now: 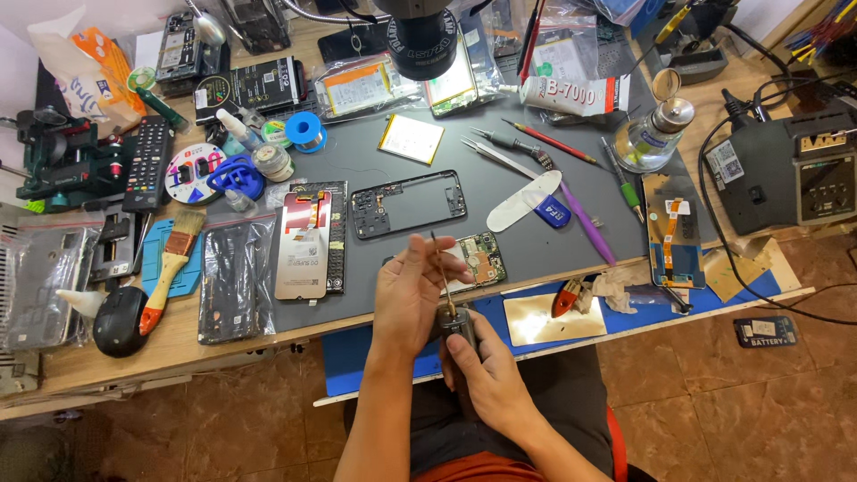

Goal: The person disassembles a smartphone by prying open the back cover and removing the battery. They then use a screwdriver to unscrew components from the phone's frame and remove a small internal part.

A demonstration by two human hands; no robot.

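Observation:
My left hand (409, 295) is at the near edge of the grey work mat (500, 192), pinching a thin applicator stick (441, 272) that rises out of a small dark bottle (457, 323). Just below it, my right hand (482, 375) is wrapped around that bottle. A green phone circuit board (482, 257) lies just behind the hands, partly hidden by my left fingers. Farther back on the mat lies a black phone middle frame (408, 203), with a phone display panel (302, 243) to its left.
Tweezers (496, 157), screwdrivers (544, 141), a white glue tube (571, 92) and a glass dispenser bottle (654, 134) lie across the mat's far right. A soldering station (794, 170) stands right. A brush (170, 268), a mouse (119, 319) and bagged parts crowd the left.

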